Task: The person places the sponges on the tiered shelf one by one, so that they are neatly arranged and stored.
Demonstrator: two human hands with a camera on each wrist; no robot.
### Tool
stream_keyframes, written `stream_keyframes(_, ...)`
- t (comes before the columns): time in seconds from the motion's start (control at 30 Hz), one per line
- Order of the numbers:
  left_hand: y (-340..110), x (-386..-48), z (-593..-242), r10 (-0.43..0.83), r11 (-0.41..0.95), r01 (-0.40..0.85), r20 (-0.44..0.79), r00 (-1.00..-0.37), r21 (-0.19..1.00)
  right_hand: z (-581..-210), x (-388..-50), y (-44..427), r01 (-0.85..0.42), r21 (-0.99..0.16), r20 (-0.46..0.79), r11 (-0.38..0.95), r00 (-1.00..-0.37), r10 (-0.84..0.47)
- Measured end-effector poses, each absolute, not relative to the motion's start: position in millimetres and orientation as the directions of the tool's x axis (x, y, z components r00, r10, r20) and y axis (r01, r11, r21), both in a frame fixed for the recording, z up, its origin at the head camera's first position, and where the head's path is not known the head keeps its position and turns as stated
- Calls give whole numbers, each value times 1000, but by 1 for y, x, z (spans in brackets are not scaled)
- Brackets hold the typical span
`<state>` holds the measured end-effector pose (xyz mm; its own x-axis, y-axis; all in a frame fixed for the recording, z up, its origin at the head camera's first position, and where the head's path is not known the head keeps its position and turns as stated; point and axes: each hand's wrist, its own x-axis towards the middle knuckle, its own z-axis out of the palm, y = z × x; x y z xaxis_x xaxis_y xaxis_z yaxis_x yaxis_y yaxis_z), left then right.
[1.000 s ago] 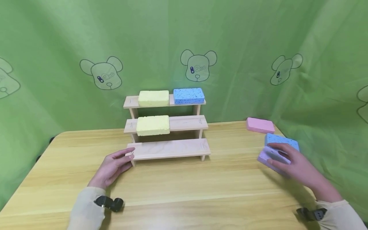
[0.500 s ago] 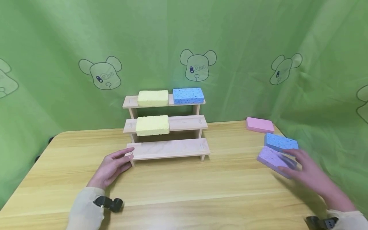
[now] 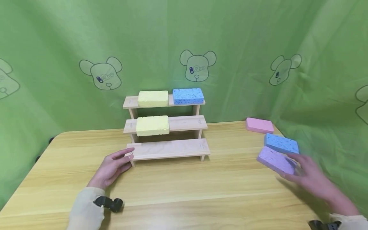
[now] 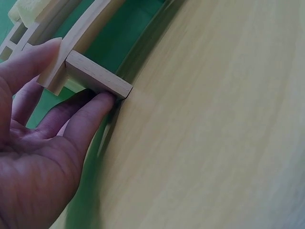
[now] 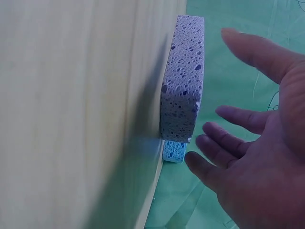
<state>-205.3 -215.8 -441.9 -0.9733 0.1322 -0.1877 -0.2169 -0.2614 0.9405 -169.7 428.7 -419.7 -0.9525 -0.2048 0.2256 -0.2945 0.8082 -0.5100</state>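
Finding, right side: my right hand (image 3: 313, 175) is at the near right end of the purple sponge (image 3: 275, 159), its fingers spread wide. The right wrist view shows a gap between them and the sponge; nothing is held. The purple sponge lies askew on the counter (image 3: 201, 191), near its right edge. The blue sponge (image 3: 281, 143) is just beyond; whether the two touch, I cannot tell.

Finding, left side: my left hand (image 3: 110, 169) holds the left end of the lowest shelf of the wooden stand (image 3: 172, 149), one digit at the board's end, another against the leg. That hold looks sufficient to steady it.

Recommendation: if I take up the purple sponge, I should set thumb and fingers on opposing edges, level with its slant, and squeeze lightly, as it probably compresses. In my judgement the main risk is nudging the blue sponge; lifting straight up before travelling sideways should avoid it.
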Motion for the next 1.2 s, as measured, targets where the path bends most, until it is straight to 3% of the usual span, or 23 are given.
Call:
stream_keyframes(0.53, -217, -205, -441, 127, -249, -227, -200, -971, 942, -425, -173, 432, -271, -432, 161, 860, -962, -222)
stream_keyframes(1.2, -216, -205, -442, 127, -242, -224, -198, -972, 944, -430, -178, 443, -222, -472, 113, 853, -975, -192)
